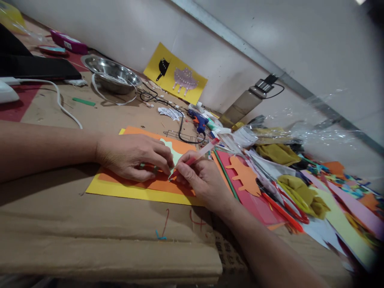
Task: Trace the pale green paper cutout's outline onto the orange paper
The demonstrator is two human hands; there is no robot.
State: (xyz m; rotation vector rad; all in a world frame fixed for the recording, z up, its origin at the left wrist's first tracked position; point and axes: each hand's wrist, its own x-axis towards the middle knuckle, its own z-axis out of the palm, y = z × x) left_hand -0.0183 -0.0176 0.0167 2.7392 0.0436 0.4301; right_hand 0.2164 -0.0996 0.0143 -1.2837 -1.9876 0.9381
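Note:
My right hand (201, 178) is closed around a pen (206, 149) with a clear pinkish barrel and a red end. The pen's tip touches down at the edge of a pale green paper cutout (175, 153). Fingers apart and slightly bent, my left hand (136, 158) presses on this cutout and covers much of it. Beneath it lies an orange sheet (132, 131), which rests on a slightly larger yellow sheet (100, 190).
Behind my hands are a glue gun (198, 121), a steel bowl (112, 74) and a yellow card (190, 80) leaning on the wall. An orange cutout (244, 176), scissors (288, 200), a grey bottle (244, 103) and piled scraps crowd the right. A white cable (61, 102) runs at left.

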